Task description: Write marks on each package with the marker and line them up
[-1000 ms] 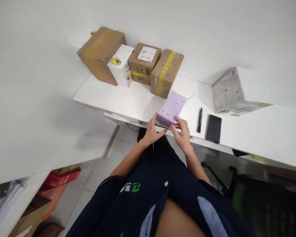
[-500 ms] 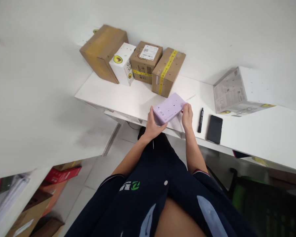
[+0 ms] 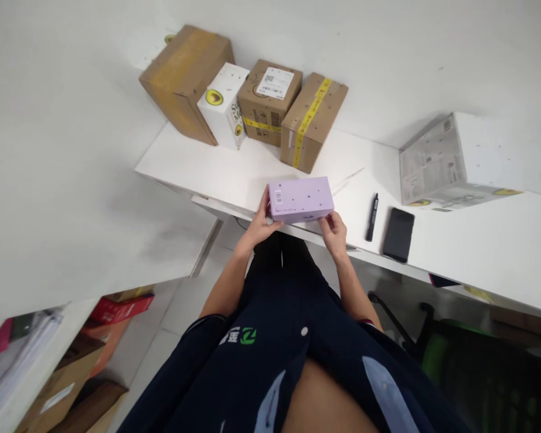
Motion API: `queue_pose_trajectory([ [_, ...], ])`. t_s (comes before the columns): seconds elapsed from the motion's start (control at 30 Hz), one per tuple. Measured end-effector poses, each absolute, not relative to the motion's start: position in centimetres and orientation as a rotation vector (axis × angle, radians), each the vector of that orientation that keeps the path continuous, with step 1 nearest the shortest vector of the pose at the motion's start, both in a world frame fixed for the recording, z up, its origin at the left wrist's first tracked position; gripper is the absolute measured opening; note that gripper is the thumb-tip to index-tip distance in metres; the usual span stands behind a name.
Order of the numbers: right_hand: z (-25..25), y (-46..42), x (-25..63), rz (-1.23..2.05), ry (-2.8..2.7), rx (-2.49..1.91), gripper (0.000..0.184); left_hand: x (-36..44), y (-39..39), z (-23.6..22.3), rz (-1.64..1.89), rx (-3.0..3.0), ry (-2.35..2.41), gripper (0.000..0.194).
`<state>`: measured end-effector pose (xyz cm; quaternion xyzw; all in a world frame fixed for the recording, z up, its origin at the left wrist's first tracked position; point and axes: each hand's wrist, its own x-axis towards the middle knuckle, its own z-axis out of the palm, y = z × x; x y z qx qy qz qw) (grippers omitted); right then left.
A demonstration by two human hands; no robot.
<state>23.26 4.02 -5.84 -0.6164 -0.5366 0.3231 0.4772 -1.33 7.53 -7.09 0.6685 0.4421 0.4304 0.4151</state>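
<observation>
A small purple box [image 3: 301, 197] with a barcode label and dark specks is held between my two hands near the front edge of the white desk [image 3: 193, 162]. My left hand [image 3: 262, 221] grips its left end, thumb along the near side and fingers behind. At the near right corner, my right hand [image 3: 335, 231] pinches the box, with part of the fingers hidden by it. To the right of that hand lie a black marker [image 3: 372, 218] and a dark smartphone [image 3: 398, 235].
Along the back left stand a large brown carton [image 3: 187, 84], a white avocado-print box [image 3: 223, 105], a brown box with a label [image 3: 270, 102] and a yellow-taped box [image 3: 314, 123]. A white printed box [image 3: 460, 159] stands at right. A chair [image 3: 478, 361] is below right.
The purple box has turned so its long side lies nearly level with the desk edge, and it has shifted slightly left. Both hands moved with it, the right one lower and closer in.
</observation>
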Motion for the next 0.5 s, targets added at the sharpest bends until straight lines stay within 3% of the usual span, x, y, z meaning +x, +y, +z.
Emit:
queue_pose_trajectory([
  [0.1,-4.7,3.4,23.4,0.802,-1.265,-1.453,0.041,-2.2,7.2,-6.1,1.058,1.619,1.099,0.11],
  [0.33,-3.0,2.2,22.3,0.744,-1.203,-1.481,0.04,-2.0,6.4,-3.4,1.026,1.541,1.356,0.068],
  [0.5,-3.0,2.4,21.7,0.776,-1.143,-1.525,0.045,-1.7,5.8,-3.7,0.967,1.549,1.514,0.059],
])
